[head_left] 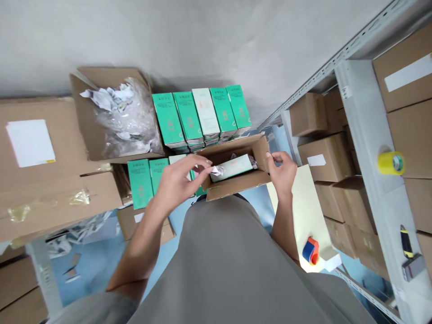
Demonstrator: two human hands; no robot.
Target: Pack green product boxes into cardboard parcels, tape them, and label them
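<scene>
A small open cardboard box (236,182) sits in front of me with a pale green product carton (232,167) lying inside it. My left hand (178,177) is at the box's left end, its fingers pinched on crumpled white paper (216,170) beside the carton. My right hand (282,170) grips the box's right flap (262,150). Rows of green product cartons (189,116) stand just behind and left of the box, one pale carton (205,112) among them.
An open cardboard box (101,90) of crumpled plastic and paper sits at back left. Large sealed cartons (43,180) lie left. A metal shelf (364,148) at right holds brown boxes, a yellow tape roll (390,162) and a box cutter (407,241). A tape dispenser (311,250) lies near my right elbow.
</scene>
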